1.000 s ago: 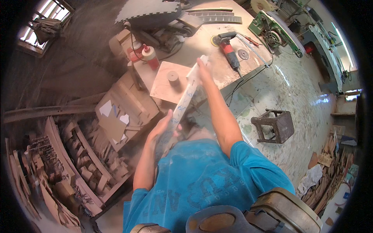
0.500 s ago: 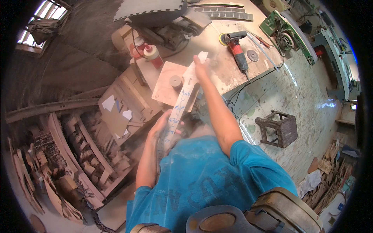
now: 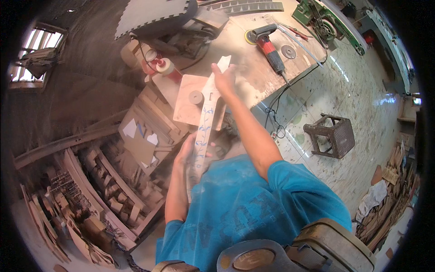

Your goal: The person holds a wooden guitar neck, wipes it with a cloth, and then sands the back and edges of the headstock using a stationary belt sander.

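I hold a long, narrow wooden strip with blue pencil marks, angled from my chest up toward the workbench. My right hand grips its far end above the bench. My left hand grips its near end close to my body. Under the strip lies a square plywood board with a small round disc on it.
A red angle grinder with its cable, a loose sanding disc and red bottles lie on the bench. A woven stool stands on the floor at right. Stacks of cut wooden pieces fill the left side.
The view has shifted, so the bench sits lower and closer in the picture. Both hands keep their grip on the strip, which is angled slightly more upright.
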`<act>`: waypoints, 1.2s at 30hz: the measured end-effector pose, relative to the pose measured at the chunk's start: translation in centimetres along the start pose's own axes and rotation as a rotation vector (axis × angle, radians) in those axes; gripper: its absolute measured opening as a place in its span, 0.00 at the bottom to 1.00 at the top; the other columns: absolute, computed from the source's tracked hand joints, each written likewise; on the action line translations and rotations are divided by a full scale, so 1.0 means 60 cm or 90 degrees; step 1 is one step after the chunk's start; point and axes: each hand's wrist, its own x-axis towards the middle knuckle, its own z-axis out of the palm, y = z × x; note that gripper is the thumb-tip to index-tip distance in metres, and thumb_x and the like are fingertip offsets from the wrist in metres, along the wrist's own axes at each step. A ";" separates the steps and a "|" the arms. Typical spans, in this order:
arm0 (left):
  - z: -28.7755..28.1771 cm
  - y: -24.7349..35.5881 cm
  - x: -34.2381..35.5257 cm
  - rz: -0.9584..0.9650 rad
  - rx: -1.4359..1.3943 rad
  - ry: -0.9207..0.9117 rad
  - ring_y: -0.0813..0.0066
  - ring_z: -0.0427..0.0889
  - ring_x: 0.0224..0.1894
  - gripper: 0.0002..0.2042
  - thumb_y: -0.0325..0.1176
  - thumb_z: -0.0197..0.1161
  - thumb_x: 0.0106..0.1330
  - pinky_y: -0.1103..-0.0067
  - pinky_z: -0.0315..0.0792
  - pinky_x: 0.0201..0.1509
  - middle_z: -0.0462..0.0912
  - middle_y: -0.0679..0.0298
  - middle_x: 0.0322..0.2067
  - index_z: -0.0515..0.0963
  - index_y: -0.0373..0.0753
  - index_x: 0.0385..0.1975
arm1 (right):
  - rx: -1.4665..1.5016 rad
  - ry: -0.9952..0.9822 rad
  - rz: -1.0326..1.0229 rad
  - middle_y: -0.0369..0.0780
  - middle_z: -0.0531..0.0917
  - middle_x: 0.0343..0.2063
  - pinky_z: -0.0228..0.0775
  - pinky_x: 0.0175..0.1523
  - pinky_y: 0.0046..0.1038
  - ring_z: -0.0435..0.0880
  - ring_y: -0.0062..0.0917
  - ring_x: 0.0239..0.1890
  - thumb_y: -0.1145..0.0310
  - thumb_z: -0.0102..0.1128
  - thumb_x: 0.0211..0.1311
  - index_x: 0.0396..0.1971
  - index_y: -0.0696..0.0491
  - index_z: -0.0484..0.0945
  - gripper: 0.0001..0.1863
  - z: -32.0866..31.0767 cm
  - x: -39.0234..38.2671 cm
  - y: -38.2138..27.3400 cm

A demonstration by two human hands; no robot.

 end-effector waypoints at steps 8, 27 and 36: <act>-0.003 -0.002 0.005 -0.008 -0.013 -0.005 0.54 0.88 0.27 0.22 0.47 0.35 0.76 0.65 0.85 0.33 0.86 0.48 0.41 0.69 0.41 0.57 | 0.046 -0.078 0.032 0.68 0.68 0.62 0.63 0.70 0.41 0.71 0.56 0.65 0.49 0.64 0.65 0.71 0.76 0.42 0.56 -0.020 -0.007 -0.024; -0.009 -0.013 0.012 -0.004 -0.032 -0.007 0.53 0.87 0.25 0.22 0.47 0.36 0.75 0.65 0.85 0.33 0.85 0.44 0.41 0.70 0.38 0.54 | 0.040 -0.017 0.006 0.67 0.66 0.65 0.60 0.71 0.38 0.68 0.53 0.68 0.51 0.66 0.64 0.69 0.76 0.45 0.54 -0.009 -0.016 -0.031; -0.002 -0.003 0.013 -0.004 -0.004 -0.014 0.51 0.87 0.25 0.21 0.46 0.35 0.76 0.63 0.83 0.32 0.85 0.43 0.41 0.70 0.38 0.53 | -0.002 0.026 -0.020 0.67 0.74 0.57 0.67 0.64 0.47 0.76 0.59 0.59 0.55 0.69 0.63 0.62 0.72 0.54 0.45 -0.012 -0.023 -0.041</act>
